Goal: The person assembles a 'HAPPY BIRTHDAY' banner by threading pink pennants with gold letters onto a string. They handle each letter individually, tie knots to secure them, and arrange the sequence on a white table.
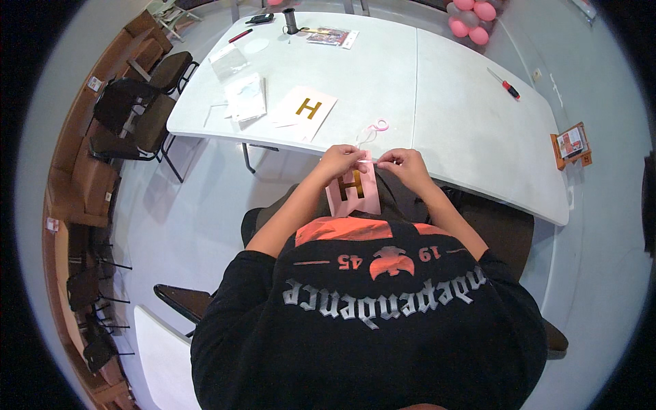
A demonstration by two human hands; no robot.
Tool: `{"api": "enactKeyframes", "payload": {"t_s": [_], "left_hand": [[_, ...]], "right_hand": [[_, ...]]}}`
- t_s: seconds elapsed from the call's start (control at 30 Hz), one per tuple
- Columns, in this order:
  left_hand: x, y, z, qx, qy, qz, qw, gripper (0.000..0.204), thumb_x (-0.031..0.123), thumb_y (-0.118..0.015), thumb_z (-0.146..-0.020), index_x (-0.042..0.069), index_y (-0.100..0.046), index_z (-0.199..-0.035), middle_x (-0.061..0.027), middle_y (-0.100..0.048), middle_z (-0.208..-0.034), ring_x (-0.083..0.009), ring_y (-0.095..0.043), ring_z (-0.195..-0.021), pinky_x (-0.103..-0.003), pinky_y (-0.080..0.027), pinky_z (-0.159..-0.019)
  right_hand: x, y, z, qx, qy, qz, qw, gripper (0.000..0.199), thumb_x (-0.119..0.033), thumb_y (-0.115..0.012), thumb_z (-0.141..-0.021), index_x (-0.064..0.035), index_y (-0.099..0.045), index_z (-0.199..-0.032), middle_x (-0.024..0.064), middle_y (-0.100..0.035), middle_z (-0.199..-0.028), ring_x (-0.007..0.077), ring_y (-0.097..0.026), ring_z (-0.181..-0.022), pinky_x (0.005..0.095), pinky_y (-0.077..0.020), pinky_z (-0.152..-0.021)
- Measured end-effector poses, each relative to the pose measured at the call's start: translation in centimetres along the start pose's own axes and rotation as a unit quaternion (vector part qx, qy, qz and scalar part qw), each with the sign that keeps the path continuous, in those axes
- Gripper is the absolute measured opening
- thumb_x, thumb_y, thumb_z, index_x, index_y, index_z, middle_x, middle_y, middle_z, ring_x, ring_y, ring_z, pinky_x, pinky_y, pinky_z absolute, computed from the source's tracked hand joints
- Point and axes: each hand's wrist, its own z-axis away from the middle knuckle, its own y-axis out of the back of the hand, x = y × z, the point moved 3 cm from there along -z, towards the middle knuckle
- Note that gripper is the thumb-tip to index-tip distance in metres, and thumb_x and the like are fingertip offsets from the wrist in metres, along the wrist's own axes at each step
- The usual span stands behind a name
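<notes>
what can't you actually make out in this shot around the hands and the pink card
Head view only:
- Lower edge of the pink paper card with a gold letter: hidden behind the black printed shirt.
- Fingertips of left hand and right hand: too small to show the grip.
- Thin pink ribbon loop on the white folding table: its path to the card is too fine to trace.

Pink pennant card [354, 193] with a gold letter hangs at the near table edge, pinched along its top by the left hand [339, 162] and right hand [404, 164]. Cream card [305, 109] with a gold letter lies flat on the white table's left half. Clear plastic packets [246, 96] just left of it, another [229, 60] farther back. Flat printed packet [329, 36] at the far edge. Orange retail package [571, 145] on the floor, right of the table
</notes>
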Motion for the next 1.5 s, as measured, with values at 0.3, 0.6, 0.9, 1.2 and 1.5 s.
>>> {"api": "enactKeyframes", "payload": {"t_s": [0.3,0.6,0.9,1.2,1.5], "left_hand": [[1.7,-0.6,1.9,-0.025,-0.088,-0.082,0.992,0.045,0.020,-0.061,-0.086,-0.002,-0.049,-0.123,-0.0061,-0.068,-0.086,-0.0069,-0.060,-0.075,-0.021,-0.046,-0.065],[0.7,-0.5,0.9,-0.041,-0.067,-0.010,0.997,0.042,0.013,-0.065,-0.082,-0.004,-0.052,-0.118,-0.0056,-0.068,-0.085,-0.0058,-0.060,-0.072,-0.020,-0.046,-0.060],[0.5,-0.7,1.3,-0.017,-0.066,0.010,0.998,0.046,0.007,-0.062,-0.080,0.003,-0.049,-0.124,-0.0086,-0.068,-0.087,-0.0106,-0.063,-0.076,-0.022,-0.047,-0.066],[1.0,-0.7,2.6,0.125,-0.126,-0.116,0.977,0.035,0.012,-0.066,-0.078,0.001,-0.052,-0.108,-0.0102,-0.067,-0.080,-0.0112,-0.062,-0.071,-0.025,-0.048,-0.064],[1.2,-0.5,3.4,0.180,-0.142,-0.187,0.955,0.020,0.018,-0.069,-0.077,0.001,-0.069,-0.088,-0.0067,-0.067,-0.074,-0.0097,-0.060,-0.063,-0.024,-0.046,-0.055]], "right_hand": [[0.4,-1.9,-1.5,0.067,0.065,-0.049,0.994,0.017,-0.010,-0.068,-0.073,-0.0019,-0.066,-0.087,0.0087,-0.065,-0.077,0.0167,-0.061,-0.071,0.0280,-0.0461,-0.065],[0.5,-1.4,-0.9,0.147,0.074,-0.089,0.982,0.022,-0.006,-0.066,-0.075,-0.0006,-0.058,-0.096,0.0078,-0.064,-0.084,0.0148,-0.061,-0.074,0.0277,-0.0481,-0.067],[3.6,-3.1,-0.7,0.001,-0.075,-0.314,0.946,0.022,-0.003,-0.061,-0.082,0.0035,-0.058,-0.103,0.0081,-0.063,-0.084,0.0104,-0.059,-0.072,0.0221,-0.0496,-0.063],[3.5,-3.9,-0.9,0.024,-0.060,-0.297,0.953,0.018,-0.002,-0.061,-0.082,0.0047,-0.060,-0.098,0.0064,-0.063,-0.080,0.0095,-0.058,-0.067,0.0221,-0.0495,-0.060],[3.2,-4.0,-0.7,0.037,-0.039,-0.286,0.957,0.018,-0.004,-0.061,-0.081,0.0044,-0.060,-0.097,0.0053,-0.062,-0.079,0.0093,-0.058,-0.067,0.0222,-0.0503,-0.059]]}}
